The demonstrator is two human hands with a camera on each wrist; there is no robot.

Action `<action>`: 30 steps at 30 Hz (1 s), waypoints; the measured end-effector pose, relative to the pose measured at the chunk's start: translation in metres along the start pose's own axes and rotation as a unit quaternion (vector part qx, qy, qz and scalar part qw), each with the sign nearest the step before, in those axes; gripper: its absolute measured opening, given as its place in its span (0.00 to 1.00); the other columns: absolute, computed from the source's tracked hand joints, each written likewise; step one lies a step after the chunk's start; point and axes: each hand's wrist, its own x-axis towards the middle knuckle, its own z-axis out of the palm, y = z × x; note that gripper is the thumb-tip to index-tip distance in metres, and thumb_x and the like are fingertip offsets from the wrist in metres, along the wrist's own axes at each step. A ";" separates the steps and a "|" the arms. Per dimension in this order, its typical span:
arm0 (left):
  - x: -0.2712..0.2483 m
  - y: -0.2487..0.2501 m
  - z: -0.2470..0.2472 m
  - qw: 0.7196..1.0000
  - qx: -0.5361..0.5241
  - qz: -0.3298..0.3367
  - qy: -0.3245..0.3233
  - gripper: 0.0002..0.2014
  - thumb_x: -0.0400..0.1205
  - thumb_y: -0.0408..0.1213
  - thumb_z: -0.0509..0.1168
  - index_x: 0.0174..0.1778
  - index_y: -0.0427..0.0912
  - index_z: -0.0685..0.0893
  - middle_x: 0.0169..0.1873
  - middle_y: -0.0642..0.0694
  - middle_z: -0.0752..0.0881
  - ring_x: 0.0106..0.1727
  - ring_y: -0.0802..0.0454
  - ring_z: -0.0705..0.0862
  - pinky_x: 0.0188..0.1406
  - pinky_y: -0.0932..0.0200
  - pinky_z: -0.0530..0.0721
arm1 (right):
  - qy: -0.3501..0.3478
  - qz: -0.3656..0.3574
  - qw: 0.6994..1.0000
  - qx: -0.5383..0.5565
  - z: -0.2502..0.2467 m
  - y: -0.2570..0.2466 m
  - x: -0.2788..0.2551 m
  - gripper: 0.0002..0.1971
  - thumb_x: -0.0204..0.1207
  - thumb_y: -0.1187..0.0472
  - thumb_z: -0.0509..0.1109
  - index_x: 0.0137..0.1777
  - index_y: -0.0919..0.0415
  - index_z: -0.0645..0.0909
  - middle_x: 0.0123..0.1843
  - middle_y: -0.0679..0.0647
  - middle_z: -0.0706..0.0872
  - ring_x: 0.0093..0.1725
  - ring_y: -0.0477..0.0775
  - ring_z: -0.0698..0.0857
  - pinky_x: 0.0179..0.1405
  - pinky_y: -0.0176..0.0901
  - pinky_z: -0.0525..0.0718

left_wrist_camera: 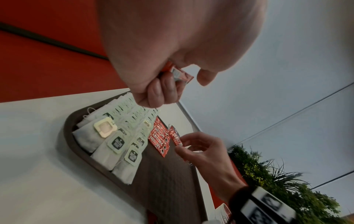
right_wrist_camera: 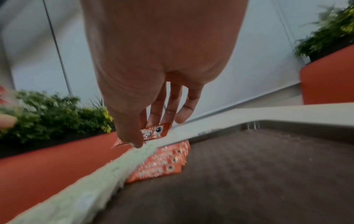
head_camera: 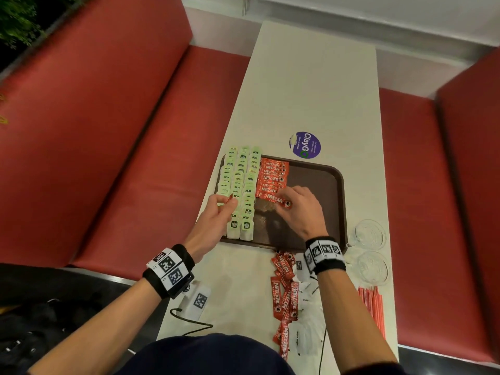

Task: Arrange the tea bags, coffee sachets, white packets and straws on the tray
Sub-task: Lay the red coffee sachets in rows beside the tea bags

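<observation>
The tray (head_camera: 334, 185) already carries three long rows of tea bags (head_camera: 239, 185) along its left side, and just beside them a column of coffee sachets (head_camera: 272, 175) that fills only the far half of its lane — so, as I judge it, the tea part is done and the coffee part is about half done. Near the tray's front edge, on the table (head_camera: 311, 85), a loose heap of sachets (head_camera: 284, 290) mixed with white packets (head_camera: 304, 328) waits, and the straws (head_camera: 372, 307) lie to the right of this heap; none of these two kinds is on the tray yet. The right hand (head_camera: 299, 209) pinches one sachet (head_camera: 278, 200) at the near end of the column, touching it or just above it. The left hand (head_camera: 216, 215), over the tea bags, grips another sachet (left_wrist_camera: 178, 74).
</observation>
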 end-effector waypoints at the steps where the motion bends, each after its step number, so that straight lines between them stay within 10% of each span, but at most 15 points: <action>1: 0.000 -0.002 -0.002 1.000 -0.005 -0.014 -0.002 0.15 0.95 0.56 0.59 0.65 0.49 0.74 0.39 0.57 0.76 0.36 0.59 0.72 0.38 0.59 0.73 | -0.021 0.005 1.000 -0.012 0.007 0.005 0.009 0.13 0.82 0.50 0.80 0.64 0.51 0.89 0.58 0.49 0.91 0.58 0.54 0.84 0.58 0.55 0.87; 12: 0.004 -0.020 -0.020 0.999 -0.010 -0.029 0.023 0.07 0.95 0.45 0.56 0.54 0.49 0.66 0.40 0.47 0.71 0.30 0.59 0.65 0.29 0.61 0.67 | -0.103 0.019 0.993 -0.046 0.047 0.016 0.051 0.12 0.81 0.51 0.80 0.63 0.48 0.88 0.62 0.49 0.89 0.61 0.56 0.83 0.62 0.60 0.85; 30: -0.005 -0.009 -0.018 0.999 -0.028 0.024 -0.006 0.12 0.97 0.44 0.58 0.58 0.37 0.73 0.38 0.39 0.89 0.28 0.56 0.69 0.29 0.63 0.68 | -0.007 0.043 0.997 0.061 0.016 -0.018 0.043 0.10 0.85 0.47 0.78 0.62 0.47 0.90 0.59 0.46 0.90 0.59 0.52 0.83 0.60 0.56 0.84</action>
